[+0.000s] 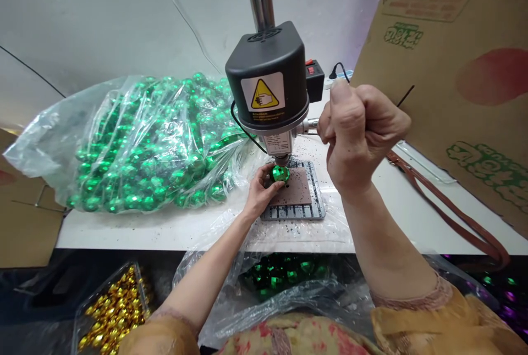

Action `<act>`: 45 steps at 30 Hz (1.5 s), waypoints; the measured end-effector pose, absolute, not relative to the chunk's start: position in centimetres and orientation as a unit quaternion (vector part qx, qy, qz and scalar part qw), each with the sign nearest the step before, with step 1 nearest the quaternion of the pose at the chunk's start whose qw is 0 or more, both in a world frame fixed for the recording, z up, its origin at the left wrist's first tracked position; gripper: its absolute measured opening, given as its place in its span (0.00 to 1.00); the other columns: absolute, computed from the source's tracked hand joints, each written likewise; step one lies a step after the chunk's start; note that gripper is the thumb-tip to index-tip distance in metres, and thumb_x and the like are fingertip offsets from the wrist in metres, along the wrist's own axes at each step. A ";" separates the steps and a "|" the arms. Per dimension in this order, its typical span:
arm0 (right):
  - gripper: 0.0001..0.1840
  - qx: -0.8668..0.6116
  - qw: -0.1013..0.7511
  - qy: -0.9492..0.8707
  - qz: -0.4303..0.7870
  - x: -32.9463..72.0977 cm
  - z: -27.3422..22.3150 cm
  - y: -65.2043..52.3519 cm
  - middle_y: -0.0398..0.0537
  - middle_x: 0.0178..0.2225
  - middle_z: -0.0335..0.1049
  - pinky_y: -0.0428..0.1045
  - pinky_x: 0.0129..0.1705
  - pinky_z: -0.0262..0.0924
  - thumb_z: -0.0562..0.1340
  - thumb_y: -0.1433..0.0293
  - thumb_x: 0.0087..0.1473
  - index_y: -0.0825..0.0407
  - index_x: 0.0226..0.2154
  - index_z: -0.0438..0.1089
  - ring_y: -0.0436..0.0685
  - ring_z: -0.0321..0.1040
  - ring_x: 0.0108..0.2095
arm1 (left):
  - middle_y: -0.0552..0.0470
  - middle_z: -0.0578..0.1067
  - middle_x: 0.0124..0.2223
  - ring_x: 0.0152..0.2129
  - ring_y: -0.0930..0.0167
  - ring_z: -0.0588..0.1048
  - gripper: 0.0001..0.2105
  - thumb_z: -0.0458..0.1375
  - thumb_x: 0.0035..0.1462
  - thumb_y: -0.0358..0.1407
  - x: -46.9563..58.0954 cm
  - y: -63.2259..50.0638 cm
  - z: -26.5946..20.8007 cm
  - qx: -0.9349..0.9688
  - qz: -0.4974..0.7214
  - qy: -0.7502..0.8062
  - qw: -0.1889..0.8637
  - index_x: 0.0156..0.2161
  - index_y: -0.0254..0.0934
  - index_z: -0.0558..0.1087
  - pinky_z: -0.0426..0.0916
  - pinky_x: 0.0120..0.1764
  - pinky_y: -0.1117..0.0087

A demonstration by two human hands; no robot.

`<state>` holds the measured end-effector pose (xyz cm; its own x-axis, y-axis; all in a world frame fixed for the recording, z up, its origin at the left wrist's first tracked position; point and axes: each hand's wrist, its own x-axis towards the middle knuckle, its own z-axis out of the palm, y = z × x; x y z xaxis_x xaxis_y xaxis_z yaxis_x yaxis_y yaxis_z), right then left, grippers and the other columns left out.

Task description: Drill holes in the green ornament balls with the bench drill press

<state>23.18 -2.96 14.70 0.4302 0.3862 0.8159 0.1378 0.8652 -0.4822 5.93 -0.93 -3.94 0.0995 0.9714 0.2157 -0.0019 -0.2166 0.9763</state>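
A small bench drill press (268, 80) with a black housing and a yellow warning label stands on the white table. Under its chuck, my left hand (264, 187) pinches a shiny green faceted ball (280, 173) over a brown pad (295, 193). The pad lies on the slotted metal base (317, 195), which is strewn with dark shavings. Raised at the right of the drill head, my right hand (361, 124) is closed around the end of the drill press's feed lever (309, 126). Most of the lever's grip is hidden inside the fist.
A clear bag of green faceted balls (140, 151) fills the table's left side. Cardboard (466, 69) and a brown strap (449, 204) are at the right. Below the edge are more green balls (284, 272) in plastic and a bin of gold balls (115, 311).
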 end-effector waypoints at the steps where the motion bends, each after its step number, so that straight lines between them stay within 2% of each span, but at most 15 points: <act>1: 0.30 -0.254 0.808 -0.527 0.072 23.1 14.7 -3.0 0.38 0.14 0.48 0.51 0.19 0.46 0.59 0.56 0.64 0.49 0.17 0.47 0.47 0.48 0.16 | 0.45 0.76 0.56 0.52 0.60 0.75 0.30 0.74 0.49 0.45 5.9 -1.0 -4.0 0.587 0.516 0.421 0.460 0.55 0.40 0.72 0.67 0.58 0.58; 7: 0.28 -0.272 0.800 -0.533 0.035 22.9 14.5 -2.8 0.39 0.15 0.48 0.52 0.19 0.47 0.57 0.58 0.65 0.48 0.19 0.47 0.48 0.47 0.16 | 0.45 0.76 0.55 0.54 0.58 0.74 0.28 0.74 0.49 0.44 6.0 -1.3 -3.8 0.614 0.497 0.437 0.431 0.54 0.41 0.73 0.63 0.61 0.55; 11: 0.28 -0.206 0.828 -0.515 0.080 22.9 14.7 -2.9 0.38 0.14 0.49 0.51 0.20 0.43 0.62 0.65 0.63 0.49 0.17 0.49 0.47 0.48 0.15 | 0.45 0.76 0.55 0.55 0.58 0.73 0.28 0.74 0.50 0.44 6.1 -1.7 -3.5 0.623 0.490 0.434 0.429 0.54 0.41 0.72 0.63 0.62 0.54; 16: 0.28 -0.233 0.821 -0.514 0.086 23.0 14.8 -3.1 0.38 0.14 0.48 0.53 0.20 0.45 0.62 0.63 0.62 0.48 0.17 0.49 0.49 0.47 0.16 | 0.45 0.75 0.52 0.52 0.59 0.74 0.27 0.73 0.51 0.44 6.5 -2.6 -3.0 0.640 0.476 0.434 0.418 0.53 0.41 0.71 0.66 0.58 0.55; 22: 0.27 -0.192 0.826 -0.522 0.092 23.0 14.7 -3.1 0.37 0.14 0.49 0.51 0.21 0.43 0.62 0.66 0.63 0.49 0.17 0.52 0.46 0.48 0.15 | 0.47 0.76 0.48 0.48 0.61 0.75 0.24 0.71 0.54 0.46 7.1 -3.0 -2.9 0.620 0.484 0.452 0.421 0.51 0.40 0.70 0.68 0.54 0.58; 31: 0.25 -0.232 0.807 -0.540 0.065 23.2 14.5 -2.9 0.39 0.15 0.48 0.53 0.23 0.46 0.59 0.63 0.64 0.48 0.19 0.52 0.50 0.46 0.16 | 0.46 0.76 0.52 0.52 0.60 0.74 0.25 0.72 0.52 0.41 7.3 -3.6 -3.2 0.641 0.499 0.428 0.397 0.53 0.40 0.71 0.67 0.58 0.56; 35: 0.26 -0.199 0.817 -0.535 0.082 23.3 14.3 -3.1 0.39 0.15 0.49 0.52 0.22 0.43 0.61 0.67 0.63 0.50 0.18 0.50 0.47 0.47 0.16 | 0.46 0.76 0.52 0.52 0.59 0.75 0.24 0.73 0.52 0.40 7.3 -3.7 -3.0 0.638 0.504 0.422 0.401 0.52 0.41 0.72 0.66 0.58 0.55; 41: 0.27 -0.215 0.823 -0.520 0.071 22.9 12.9 -3.4 0.38 0.16 0.46 0.52 0.24 0.39 0.60 0.66 0.64 0.50 0.17 0.49 0.46 0.45 0.17 | 0.45 0.76 0.53 0.54 0.59 0.74 0.24 0.72 0.52 0.40 7.4 -3.6 -3.0 0.638 0.504 0.412 0.410 0.52 0.40 0.71 0.66 0.60 0.54; 45: 0.27 -0.176 0.839 -0.511 0.065 22.8 12.1 -3.2 0.37 0.15 0.42 0.52 0.23 0.36 0.60 0.67 0.63 0.51 0.18 0.46 0.45 0.43 0.17 | 0.44 0.76 0.55 0.55 0.59 0.73 0.24 0.71 0.54 0.40 7.4 -3.6 -3.1 0.647 0.498 0.413 0.403 0.54 0.40 0.70 0.66 0.60 0.54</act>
